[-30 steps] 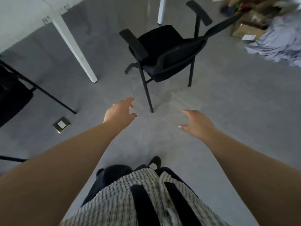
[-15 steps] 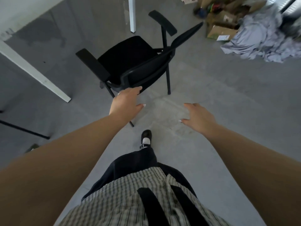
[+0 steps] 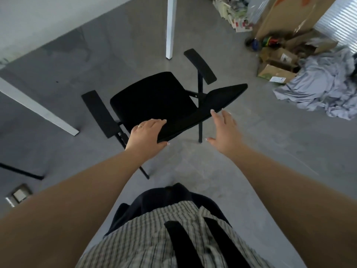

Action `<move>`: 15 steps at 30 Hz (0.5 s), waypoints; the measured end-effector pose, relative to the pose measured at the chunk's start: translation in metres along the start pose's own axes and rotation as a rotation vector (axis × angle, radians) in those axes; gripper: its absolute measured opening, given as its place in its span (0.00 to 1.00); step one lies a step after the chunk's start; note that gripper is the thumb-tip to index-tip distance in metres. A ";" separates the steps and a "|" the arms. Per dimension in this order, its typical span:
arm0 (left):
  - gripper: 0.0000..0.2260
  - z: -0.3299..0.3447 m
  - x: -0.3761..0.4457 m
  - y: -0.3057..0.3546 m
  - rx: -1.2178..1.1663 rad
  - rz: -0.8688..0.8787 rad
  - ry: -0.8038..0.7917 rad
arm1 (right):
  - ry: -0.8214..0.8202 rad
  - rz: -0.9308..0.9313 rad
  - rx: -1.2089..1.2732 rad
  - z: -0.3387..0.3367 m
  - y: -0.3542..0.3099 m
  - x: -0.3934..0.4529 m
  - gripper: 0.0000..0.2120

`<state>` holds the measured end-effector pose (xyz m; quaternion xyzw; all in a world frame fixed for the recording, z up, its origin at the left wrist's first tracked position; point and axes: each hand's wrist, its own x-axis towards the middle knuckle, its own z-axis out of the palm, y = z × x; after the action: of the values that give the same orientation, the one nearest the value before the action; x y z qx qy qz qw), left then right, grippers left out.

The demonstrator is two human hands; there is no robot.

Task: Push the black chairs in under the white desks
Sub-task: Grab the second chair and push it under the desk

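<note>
A black chair (image 3: 154, 97) with two armrests stands on the grey floor just in front of me, its backrest nearest me and its seat facing the white desk. The desk shows as two white legs (image 3: 171, 26) and a tabletop edge at the upper left. My left hand (image 3: 145, 137) grips the left end of the backrest top, fingers over it and thumb under. My right hand (image 3: 225, 128) hovers open by the backrest's right part, fingertips almost at its edge.
Cardboard boxes (image 3: 276, 72) and a heap of grey cloth (image 3: 324, 89) lie at the upper right. A second black chair's leg (image 3: 21, 172) shows at the left edge. A floor socket (image 3: 19, 194) sits at the lower left.
I have stepped closer to the chair. My left hand moved forward and closed on the backrest. My right hand rose toward the backrest's right side.
</note>
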<state>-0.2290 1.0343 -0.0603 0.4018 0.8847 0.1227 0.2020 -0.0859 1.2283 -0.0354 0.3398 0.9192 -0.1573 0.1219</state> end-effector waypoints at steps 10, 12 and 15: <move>0.30 0.013 0.037 0.026 0.095 -0.176 -0.097 | -0.171 -0.263 -0.436 -0.019 0.035 0.111 0.33; 0.27 0.016 0.037 0.031 0.076 -0.268 -0.105 | -0.205 -0.336 -0.494 -0.026 0.046 0.126 0.30; 0.23 0.020 0.039 0.043 0.050 -0.379 -0.094 | -0.214 -0.472 -0.505 -0.038 0.071 0.152 0.28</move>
<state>-0.2141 1.0927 -0.0718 0.2382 0.9369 0.0417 0.2525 -0.1559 1.3822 -0.0656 0.0591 0.9642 0.0161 0.2579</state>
